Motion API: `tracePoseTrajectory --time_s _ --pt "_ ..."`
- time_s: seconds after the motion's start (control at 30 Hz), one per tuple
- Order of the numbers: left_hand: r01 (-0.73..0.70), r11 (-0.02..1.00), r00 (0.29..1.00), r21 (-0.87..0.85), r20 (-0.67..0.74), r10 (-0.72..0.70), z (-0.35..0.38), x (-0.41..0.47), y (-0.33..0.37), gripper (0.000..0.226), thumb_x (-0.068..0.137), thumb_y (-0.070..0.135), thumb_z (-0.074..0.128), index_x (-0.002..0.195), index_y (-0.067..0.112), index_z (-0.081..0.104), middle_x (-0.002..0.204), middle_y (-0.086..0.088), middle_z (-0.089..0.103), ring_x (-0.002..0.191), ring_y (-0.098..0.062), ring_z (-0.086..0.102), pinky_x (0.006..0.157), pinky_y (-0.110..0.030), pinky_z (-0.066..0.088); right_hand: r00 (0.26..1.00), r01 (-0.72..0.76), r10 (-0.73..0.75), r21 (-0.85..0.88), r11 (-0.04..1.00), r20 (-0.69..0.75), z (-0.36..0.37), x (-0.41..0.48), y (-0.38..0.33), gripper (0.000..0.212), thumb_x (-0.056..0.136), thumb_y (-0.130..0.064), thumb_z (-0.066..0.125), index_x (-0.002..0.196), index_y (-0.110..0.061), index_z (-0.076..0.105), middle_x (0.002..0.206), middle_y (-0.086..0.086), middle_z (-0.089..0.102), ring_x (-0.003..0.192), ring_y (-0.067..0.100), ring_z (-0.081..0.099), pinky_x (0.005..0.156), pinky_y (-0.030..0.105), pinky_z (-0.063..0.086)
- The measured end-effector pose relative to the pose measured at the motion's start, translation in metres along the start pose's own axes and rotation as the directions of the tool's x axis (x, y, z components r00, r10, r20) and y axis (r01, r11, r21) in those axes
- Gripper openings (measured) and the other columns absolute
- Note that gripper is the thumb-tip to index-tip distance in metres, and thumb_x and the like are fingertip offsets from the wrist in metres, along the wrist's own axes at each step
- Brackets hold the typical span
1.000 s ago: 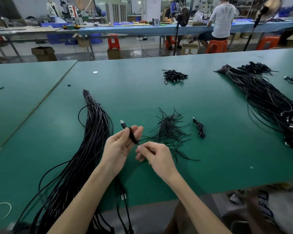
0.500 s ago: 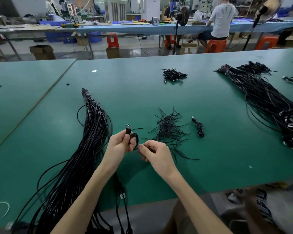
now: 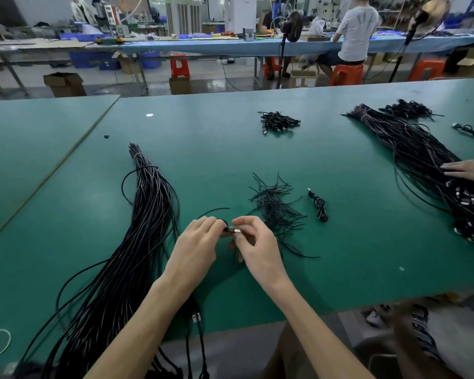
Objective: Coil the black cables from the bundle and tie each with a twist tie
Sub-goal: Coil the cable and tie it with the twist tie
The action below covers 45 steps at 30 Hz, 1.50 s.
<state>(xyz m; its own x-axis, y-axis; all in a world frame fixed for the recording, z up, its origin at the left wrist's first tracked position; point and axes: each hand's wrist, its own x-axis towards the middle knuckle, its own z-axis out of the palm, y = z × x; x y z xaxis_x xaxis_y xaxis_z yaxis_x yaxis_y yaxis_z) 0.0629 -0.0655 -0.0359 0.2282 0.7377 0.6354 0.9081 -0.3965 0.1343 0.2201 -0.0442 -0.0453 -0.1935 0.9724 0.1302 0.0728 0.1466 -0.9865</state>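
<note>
Cable (image 3: 226, 227), small coil, held over the counter (image 3: 257, 149) just right of the bundle (image 3: 148, 214). Grip: left hand (image 3: 196, 242) pinches the loops, probably so they cannot spring open; right hand (image 3: 257, 247) pinches the plug end (image 3: 235, 230). Twist ties (image 3: 274, 209) lie farther right of the bundle, within reach; tied coil (image 3: 319, 206) beyond.

Green table (image 3: 340, 269); bkgd: cardboard box (image 3: 65, 84), orange stool (image 3: 345, 73), 1 seated person (image 3: 357, 31), fan (image 3: 292, 26).

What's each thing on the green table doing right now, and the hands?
left hand: holds the cable.
right hand: pinches the cable's metal plug.
cable: small loop, between both hands.
bundle: uncoiled, stretched out flat.
twist ties: loose pile.
finished cable: coiled, lying beside the twist ties.
far pile: coiled cables, heaped.
</note>
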Motion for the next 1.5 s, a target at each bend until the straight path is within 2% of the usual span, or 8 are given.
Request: tracePoseTrajectory --time_s 0.2,0.4,0.47,0.57,0.63,0.73,1.2,1.5 --pt "0.228 0.972 0.974 -0.052 0.009 -0.228 0.001 -0.001 -0.003 0.028 0.08 -0.017 0.074 0.102 0.0 0.072 0.094 -0.009 0.075 0.079 -0.03 0.07 0.067 -0.038 0.059 0.997 0.07 -0.071 0.042 0.997 0.025 -0.002 -0.001 -0.003 0.015 0.101 -0.009 0.063 0.11 -0.021 0.064 0.099 -0.007 0.079 0.087 0.012 0.074 0.07 0.019 0.051" --pt "0.411 0.771 0.885 -0.486 0.01 -0.465 0.003 0.003 -0.004 0.016 0.098 0.003 0.066 0.107 0.007 0.078 0.093 0.014 0.078 0.083 -0.005 0.071 0.078 -0.012 0.052 0.992 0.067 -0.076 0.082 0.994 0.104 -0.001 0.001 0.0 0.013 0.102 -0.005 0.061 0.108 -0.014 0.066 0.095 0.0 0.08 0.095 0.016 0.074 0.096 0.034 0.057" --pt "0.415 0.604 0.869 -0.68 0.1 -0.484 0.004 0.004 -0.005 0.021 0.101 0.004 0.061 0.112 0.01 0.078 0.103 0.009 0.079 0.099 -0.007 0.074 0.089 -0.019 0.056 0.989 0.072 -0.078 0.056 0.996 0.122 0.001 0.002 0.001 0.009 0.102 -0.007 0.062 0.107 -0.013 0.066 0.093 0.0 0.08 0.095 0.014 0.075 0.095 0.029 0.056" --pt "0.401 0.098 0.815 -0.911 0.306 -0.492 0.003 0.004 -0.007 0.026 0.104 0.015 0.056 0.119 0.003 0.072 0.122 -0.014 0.074 0.118 -0.027 0.07 0.094 -0.033 0.058 0.987 0.076 -0.077 0.007 0.997 0.139 0.002 0.002 0.001 0.011 0.103 -0.013 0.061 0.102 -0.011 0.072 0.089 -0.001 0.079 0.09 0.01 0.074 0.09 0.021 0.054" --pt "0.338 -0.231 0.767 -0.912 0.41 -0.493 0.0 0.005 -0.011 0.034 0.101 0.02 0.054 0.123 -0.003 0.065 0.13 -0.022 0.068 0.123 -0.03 0.066 0.095 -0.032 0.056 0.985 0.078 -0.074 -0.024 0.997 0.154 0.002 0.001 0.0 0.017 0.105 -0.015 0.059 0.101 -0.012 0.075 0.088 -0.003 0.078 0.088 0.007 0.073 0.087 0.016 0.051" --pt "0.237 -0.464 0.714 -0.854 0.477 -0.513 -0.002 0.008 -0.017 0.035 0.099 0.022 0.054 0.122 -0.002 0.062 0.129 -0.021 0.069 0.12 -0.025 0.068 0.094 -0.027 0.056 0.981 0.075 -0.063 -0.062 0.995 0.181 0.004 0.001 0.0 0.022 0.107 -0.017 0.055 0.098 -0.014 0.075 0.082 0.0 0.077 0.086 0.016 0.071 0.089 0.027 0.053" --pt "0.284 -0.51 0.704 -0.812 0.538 -0.463 -0.011 0.011 -0.014 0.028 0.11 0.016 0.038 0.089 0.012 0.055 0.065 0.006 0.043 0.058 -0.006 0.046 0.062 -0.018 0.049 0.99 0.041 -0.036 -0.033 0.999 0.133 0.001 0.001 -0.001 0.023 0.102 -0.025 0.065 0.087 -0.013 0.076 0.066 0.001 0.072 0.068 0.024 0.069 0.072 0.033 0.057" --pt "0.374 -0.387 0.693 -0.843 0.532 -0.487 -0.006 0.01 -0.012 0.032 0.111 0.012 0.034 0.083 0.01 0.051 0.061 0.004 0.041 0.058 -0.009 0.042 0.06 -0.018 0.047 0.996 0.026 -0.025 -0.015 1.0 0.08 0.0 -0.001 -0.004 0.022 0.101 -0.027 0.066 0.086 -0.013 0.076 0.068 0.002 0.073 0.073 0.026 0.07 0.081 0.05 0.057"
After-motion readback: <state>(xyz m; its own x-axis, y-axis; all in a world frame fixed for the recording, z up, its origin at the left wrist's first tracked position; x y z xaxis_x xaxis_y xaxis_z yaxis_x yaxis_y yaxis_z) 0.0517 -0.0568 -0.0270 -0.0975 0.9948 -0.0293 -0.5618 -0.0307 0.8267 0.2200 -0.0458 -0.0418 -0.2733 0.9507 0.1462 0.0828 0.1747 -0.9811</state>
